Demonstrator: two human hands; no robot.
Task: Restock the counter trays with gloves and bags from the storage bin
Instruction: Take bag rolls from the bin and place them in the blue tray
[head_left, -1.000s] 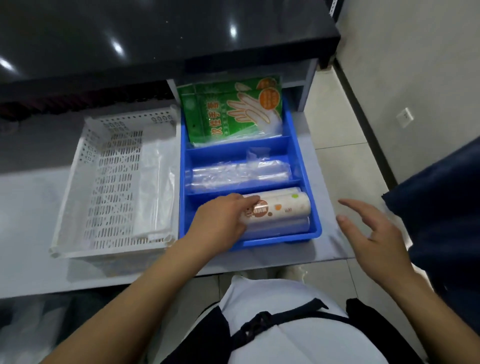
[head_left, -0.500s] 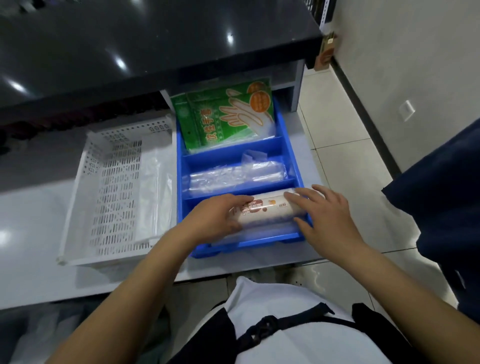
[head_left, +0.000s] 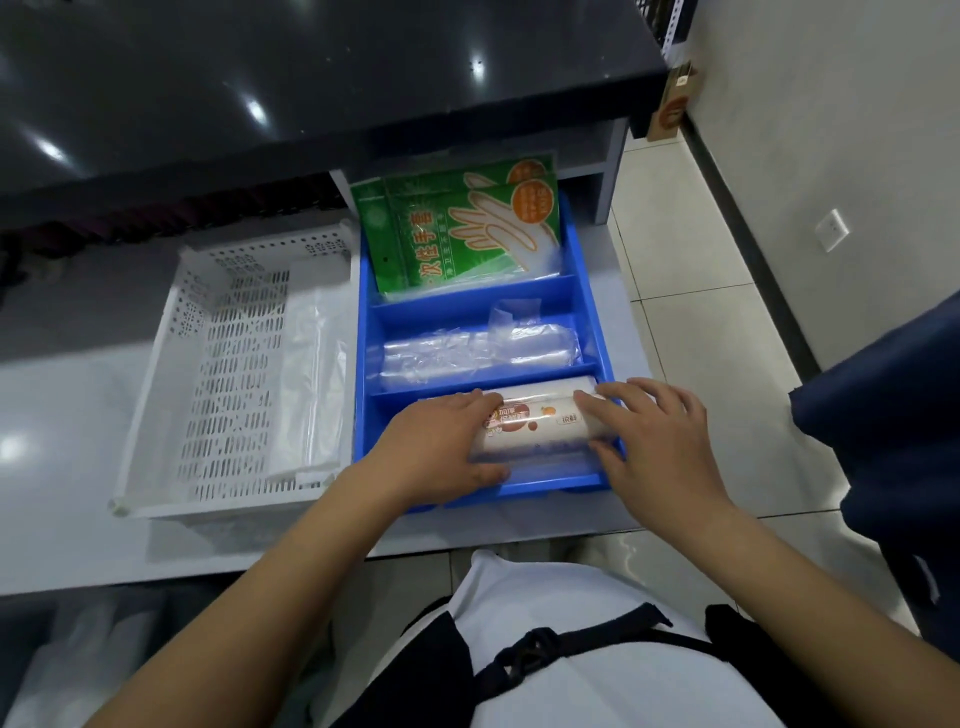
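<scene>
A blue tray (head_left: 592, 291) with three compartments sits on the grey counter. Green glove packs (head_left: 457, 228) fill the far compartment. A clear roll of bags (head_left: 467, 353) lies in the middle one. In the near compartment lies a white printed bag roll (head_left: 540, 426). My left hand (head_left: 441, 447) grips the roll's left end, fingers over the top and thumb below. My right hand (head_left: 660, 436) grips its right end the same way. Another clear roll seems to lie under it, mostly hidden.
A white perforated basket (head_left: 156, 395) stands left of the blue tray, with a flat clear plastic bag pack (head_left: 311, 374) along its right side. A dark glossy countertop (head_left: 311, 78) overhangs behind. Tiled floor and a dark blue fabric object (head_left: 893, 441) lie to the right.
My right hand came in from the right and took hold of the white roll's right end. My left hand stayed on the roll's left end. The camera view shifted slightly.
</scene>
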